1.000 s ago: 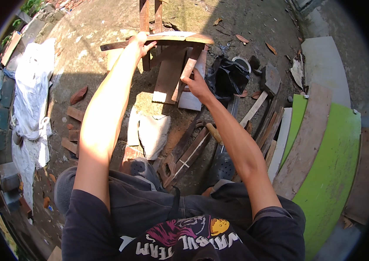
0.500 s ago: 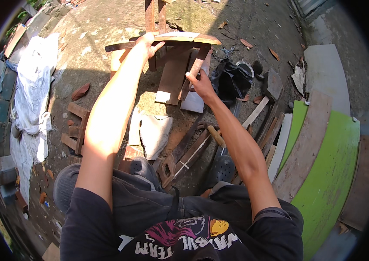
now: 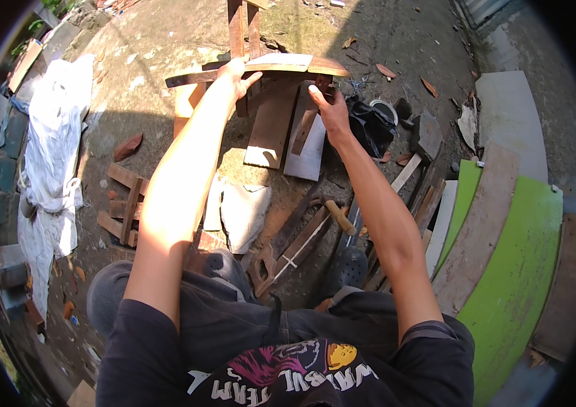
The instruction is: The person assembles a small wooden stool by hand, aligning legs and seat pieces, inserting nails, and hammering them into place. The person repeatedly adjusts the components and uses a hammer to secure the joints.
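A wooden frame (image 3: 278,66) with a long top board and several narrow legs stands at the far middle, partly in sun. My left hand (image 3: 235,78) is closed over the near edge of its top board, left of the middle. My right hand (image 3: 332,114) is closed around a short wooden leg (image 3: 305,129) just under the board's right end; some of its fingers are hidden behind the wood. Below the frame are a brown plank (image 3: 271,132) and a pale grey board (image 3: 305,159).
A handsaw (image 3: 261,268) and a wooden-handled hammer (image 3: 339,216) lie near my feet. A black plastic bag (image 3: 369,129) and a sledgehammer (image 3: 427,136) are to the right, beside a green panel (image 3: 525,251). White cloth (image 3: 54,136) and nailed wood scraps (image 3: 125,203) are at left.
My right hand has moved up along the short leg, closer to the top board. That leg has shifted slightly right, and more of the pale grey board shows. My left hand keeps its hold.
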### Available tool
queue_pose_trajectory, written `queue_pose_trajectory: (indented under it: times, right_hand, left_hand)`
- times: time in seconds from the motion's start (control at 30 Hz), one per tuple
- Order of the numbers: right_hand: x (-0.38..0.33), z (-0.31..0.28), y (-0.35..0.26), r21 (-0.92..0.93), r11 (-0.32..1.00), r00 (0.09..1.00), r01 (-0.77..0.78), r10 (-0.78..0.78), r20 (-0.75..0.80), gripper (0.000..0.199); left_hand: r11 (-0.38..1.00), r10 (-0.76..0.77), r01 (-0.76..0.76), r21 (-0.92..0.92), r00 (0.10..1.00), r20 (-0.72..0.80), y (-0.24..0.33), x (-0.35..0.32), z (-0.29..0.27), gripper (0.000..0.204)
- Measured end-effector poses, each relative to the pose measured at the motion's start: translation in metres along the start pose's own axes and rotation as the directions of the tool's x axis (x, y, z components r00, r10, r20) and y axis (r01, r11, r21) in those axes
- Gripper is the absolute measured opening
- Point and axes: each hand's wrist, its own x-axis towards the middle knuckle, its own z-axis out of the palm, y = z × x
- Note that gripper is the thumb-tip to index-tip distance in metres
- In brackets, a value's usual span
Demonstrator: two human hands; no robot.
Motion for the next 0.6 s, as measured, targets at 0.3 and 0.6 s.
queue_pose_trajectory:
  times: [0.3, 0.6]
  right_hand:
    - [-0.015, 0.008, 0.001, -0.282, 0.918, 0.941, 0.279, -0.203, 0.269, 0.041]
    - [-0.026, -0.072, 0.043, -0.635, 0.763, 0.914, 0.122, 0.162, 0.371, 0.06]
  left_hand:
    - [0.996, 0.056, -0.047, 0.081, 0.991, -0.12, 0.0, -0.002, -0.033, 0.03]
    - [0.996, -0.011, -0.002, -0.092, 0.99, -0.139, -0.012, 0.005, -0.027, 0.02]
